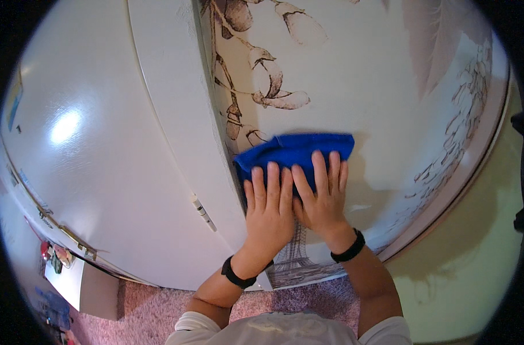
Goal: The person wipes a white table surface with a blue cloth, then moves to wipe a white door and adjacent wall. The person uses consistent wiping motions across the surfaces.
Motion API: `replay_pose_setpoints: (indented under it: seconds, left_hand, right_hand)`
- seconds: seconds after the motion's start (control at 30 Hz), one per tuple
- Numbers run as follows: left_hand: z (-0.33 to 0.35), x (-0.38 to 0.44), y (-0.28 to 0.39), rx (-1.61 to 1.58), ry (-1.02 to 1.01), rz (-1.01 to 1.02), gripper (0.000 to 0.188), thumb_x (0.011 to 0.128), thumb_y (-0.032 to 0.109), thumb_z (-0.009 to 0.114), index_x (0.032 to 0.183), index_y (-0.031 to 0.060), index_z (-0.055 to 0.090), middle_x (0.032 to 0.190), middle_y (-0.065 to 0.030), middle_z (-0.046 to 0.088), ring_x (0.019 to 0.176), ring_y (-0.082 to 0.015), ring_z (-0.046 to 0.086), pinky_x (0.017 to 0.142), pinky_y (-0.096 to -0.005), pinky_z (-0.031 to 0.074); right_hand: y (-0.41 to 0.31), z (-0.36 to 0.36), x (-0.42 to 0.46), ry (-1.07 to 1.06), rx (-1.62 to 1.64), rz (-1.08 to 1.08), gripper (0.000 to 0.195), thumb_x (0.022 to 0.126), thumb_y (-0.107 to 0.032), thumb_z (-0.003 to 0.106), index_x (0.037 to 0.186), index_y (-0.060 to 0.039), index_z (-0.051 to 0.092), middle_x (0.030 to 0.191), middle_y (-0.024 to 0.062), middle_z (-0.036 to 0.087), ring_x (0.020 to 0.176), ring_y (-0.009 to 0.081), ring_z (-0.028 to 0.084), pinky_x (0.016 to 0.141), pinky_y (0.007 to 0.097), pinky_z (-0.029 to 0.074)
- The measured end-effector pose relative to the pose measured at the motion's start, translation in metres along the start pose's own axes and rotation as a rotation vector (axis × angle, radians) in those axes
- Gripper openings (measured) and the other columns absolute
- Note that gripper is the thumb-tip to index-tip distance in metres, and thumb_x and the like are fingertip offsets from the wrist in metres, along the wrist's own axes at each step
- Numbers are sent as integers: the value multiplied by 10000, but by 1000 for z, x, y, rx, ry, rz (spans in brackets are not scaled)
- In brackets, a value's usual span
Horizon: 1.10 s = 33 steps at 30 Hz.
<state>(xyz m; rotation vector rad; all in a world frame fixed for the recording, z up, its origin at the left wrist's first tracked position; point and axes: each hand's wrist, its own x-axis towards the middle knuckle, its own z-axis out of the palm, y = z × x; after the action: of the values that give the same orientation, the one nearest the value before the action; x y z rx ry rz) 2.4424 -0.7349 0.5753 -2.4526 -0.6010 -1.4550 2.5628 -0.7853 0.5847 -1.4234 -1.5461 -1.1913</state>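
Note:
A folded blue cloth (305, 146) lies against a wall (365, 99) printed with brown flowers and seed pods. My left hand (270, 211) holds the cloth's left part to the wall, palm down with the fingers stretched upward. Beside it, my right hand (324, 194) presses the right part the same way, and the two hands touch or nearly touch at the index fingers. The palms hide the cloth's lower edge. Below them shows a printed lattice tower (297, 246). Each wrist wears a black band.
Left of the cloth runs a white door frame (180, 99), with a white door (102, 172) on a hinge (203, 212). A pinkish trim strip (443, 215) borders the printed wall on the right. At lower left, a white cabinet (98, 289) stands on pink carpet (149, 310).

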Motion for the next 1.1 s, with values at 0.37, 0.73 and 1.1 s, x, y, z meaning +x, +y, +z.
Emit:
replay_pose_setpoints:
  seconds: [0.37,0.73,1.1]
  left_hand:
    - [-13,47,-4,76,177,-89,490,900,135,465,1366,38,348,1460,-214,219,1337,-450,173,1065,-556,141]
    - [31,-18,24,65,155,-51,438,874,164,479,1292,33,463,1420,-199,321,1333,-439,205,1071,-547,101]
    - [3,90,23,295,263,0,441,881,249,431,1305,140,488,1428,-185,316,1346,-426,185,1094,-506,68]
  right_hand:
    - [6,-21,65,-3,2,1,463,822,-257,545,1275,-174,496,1400,121,360,1282,344,329,1025,565,197]
    - [21,-19,-15,-79,69,-47,439,858,-294,495,1281,-178,483,1361,107,415,1249,295,388,1042,522,175]
    - [59,-39,52,70,119,37,440,849,-261,494,1279,-163,490,1392,131,382,1277,305,362,1054,515,152]
